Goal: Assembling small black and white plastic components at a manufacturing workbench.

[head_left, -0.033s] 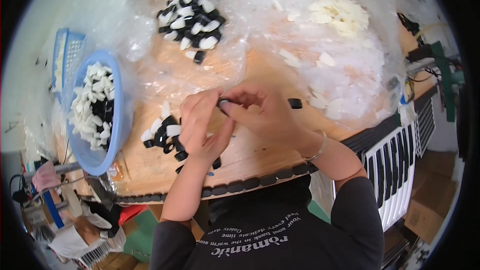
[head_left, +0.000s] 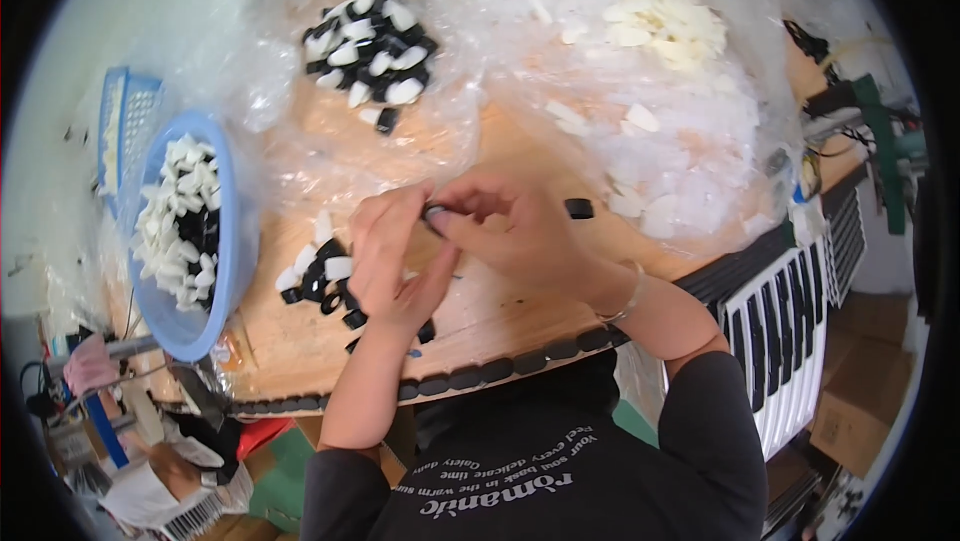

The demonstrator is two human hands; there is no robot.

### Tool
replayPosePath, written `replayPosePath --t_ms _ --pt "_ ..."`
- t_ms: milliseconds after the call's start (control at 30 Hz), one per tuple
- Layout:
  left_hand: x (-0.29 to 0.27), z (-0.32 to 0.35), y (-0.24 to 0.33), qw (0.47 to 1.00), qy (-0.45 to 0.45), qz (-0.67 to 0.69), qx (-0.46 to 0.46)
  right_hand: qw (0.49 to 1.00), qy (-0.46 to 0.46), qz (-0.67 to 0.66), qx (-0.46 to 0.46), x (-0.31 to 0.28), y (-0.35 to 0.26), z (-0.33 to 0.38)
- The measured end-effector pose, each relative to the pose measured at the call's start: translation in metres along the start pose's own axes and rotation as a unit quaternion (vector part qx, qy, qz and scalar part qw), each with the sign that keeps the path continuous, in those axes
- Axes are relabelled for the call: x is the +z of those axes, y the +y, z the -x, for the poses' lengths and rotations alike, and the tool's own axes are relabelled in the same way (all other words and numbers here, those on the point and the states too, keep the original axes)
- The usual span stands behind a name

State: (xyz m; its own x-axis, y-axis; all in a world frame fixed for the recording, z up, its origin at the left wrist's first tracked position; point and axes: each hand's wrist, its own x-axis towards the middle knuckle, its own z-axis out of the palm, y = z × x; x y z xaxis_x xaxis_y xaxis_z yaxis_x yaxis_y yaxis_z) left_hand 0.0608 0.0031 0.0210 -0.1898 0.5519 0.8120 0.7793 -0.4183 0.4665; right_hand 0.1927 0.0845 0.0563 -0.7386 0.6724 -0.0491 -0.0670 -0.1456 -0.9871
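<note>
My left hand (head_left: 395, 261) and my right hand (head_left: 520, 231) meet over the middle of the wooden table (head_left: 500, 306). The fingertips of both hands pinch one small black part (head_left: 432, 213) between them. Just left of and under my left hand lies a small heap of black and white parts (head_left: 320, 276). A single black part (head_left: 578, 208) lies on the table right of my right hand.
A blue basin (head_left: 232, 251) of white parts stands at the left. On clear plastic sheeting at the back lie a black-and-white pile (head_left: 370, 46) and a white pile (head_left: 660, 21). Black parts line the table's near edge (head_left: 470, 377). A white rack (head_left: 790, 311) stands at the right.
</note>
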Motion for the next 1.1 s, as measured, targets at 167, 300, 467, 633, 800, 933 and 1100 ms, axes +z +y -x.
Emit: replayPosePath --t_ms 167,300,467,633,800,933,1100 --pt "-0.006 0.001 0.003 0.999 -0.017 -0.008 0.032 0.998 -0.021 0.051 -0.029 0.000 0.000 0.002" --pt "-0.003 0.003 0.000 0.998 -0.024 -0.024 0.046 0.998 -0.015 0.057 -0.020 -0.002 0.001 0.002" --pt "-0.002 -0.001 -0.004 0.999 -0.012 -0.033 0.010 0.988 -0.081 0.129 -0.012 -0.034 -0.010 -0.012" --pt "-0.019 -0.002 -0.016 0.995 0.029 -0.037 -0.087 0.886 0.214 0.396 -0.109 -0.149 -0.033 -0.045" --pt "-0.020 -0.004 -0.015 0.996 0.004 -0.019 -0.091 0.785 0.185 0.583 -0.092 -0.200 0.005 -0.063" --pt "-0.024 0.000 -0.010 0.995 0.002 -0.034 -0.095 0.742 0.183 0.643 -0.049 -0.195 0.022 -0.070" --pt "-0.016 -0.001 -0.012 0.994 -0.013 -0.046 -0.096 0.699 0.246 0.668 -0.070 -0.176 0.014 -0.065"
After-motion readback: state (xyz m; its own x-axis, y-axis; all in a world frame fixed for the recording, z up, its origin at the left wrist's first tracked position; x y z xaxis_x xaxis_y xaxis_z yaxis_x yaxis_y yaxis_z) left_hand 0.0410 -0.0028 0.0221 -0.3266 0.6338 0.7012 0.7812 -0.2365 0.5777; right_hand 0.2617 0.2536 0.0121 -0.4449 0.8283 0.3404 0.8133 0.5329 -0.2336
